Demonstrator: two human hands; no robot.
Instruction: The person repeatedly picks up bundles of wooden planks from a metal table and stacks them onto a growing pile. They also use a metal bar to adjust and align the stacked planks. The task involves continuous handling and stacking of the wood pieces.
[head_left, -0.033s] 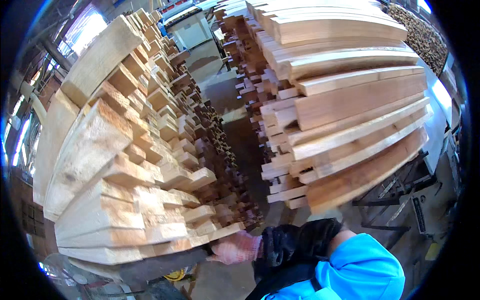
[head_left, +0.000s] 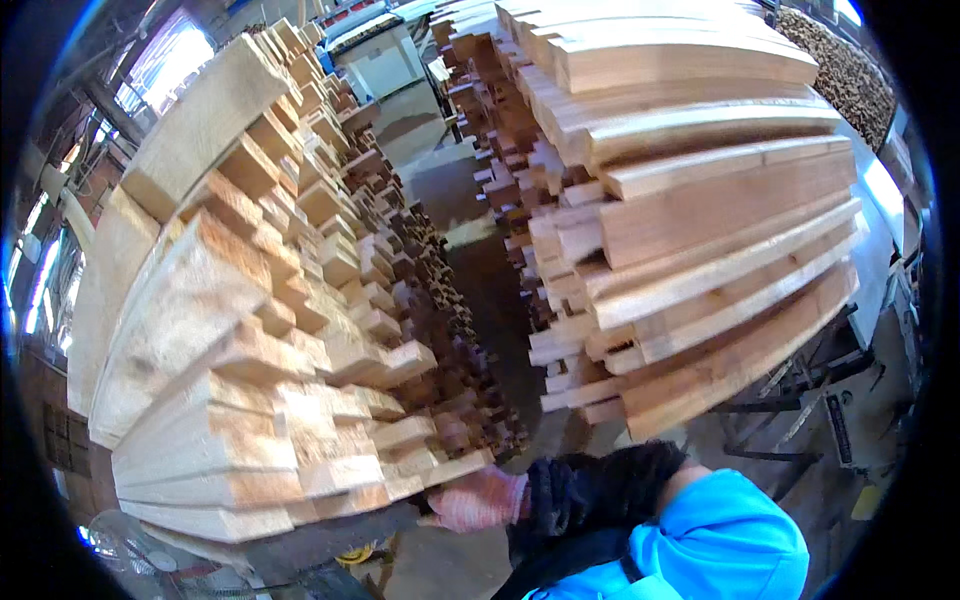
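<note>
My right hand (head_left: 478, 501), in a pinkish knitted glove, reaches across from the lower right. A dark fuzzy sleeve (head_left: 600, 490) covers the forearm, with bright blue cloth above it. Its fingers look curled at the near lower corner of the left stack of timber (head_left: 240, 440), beside a pale board end (head_left: 458, 467) and the end of a dark flat beam (head_left: 335, 535) beneath the stack. What the fingers hold, if anything, is hidden. My left hand does not show.
A tall stack of reddish planks (head_left: 720, 210) stands on the right, its ends uneven. Between the stacks runs a narrow dark gap (head_left: 490, 290). A metal frame (head_left: 770, 430) stands at the lower right, and a pale cabinet (head_left: 385, 65) at the far end.
The whole view has shifted slightly, so both stacks sit a little lower and further right. My right hand keeps its place at the left stack's corner.
</note>
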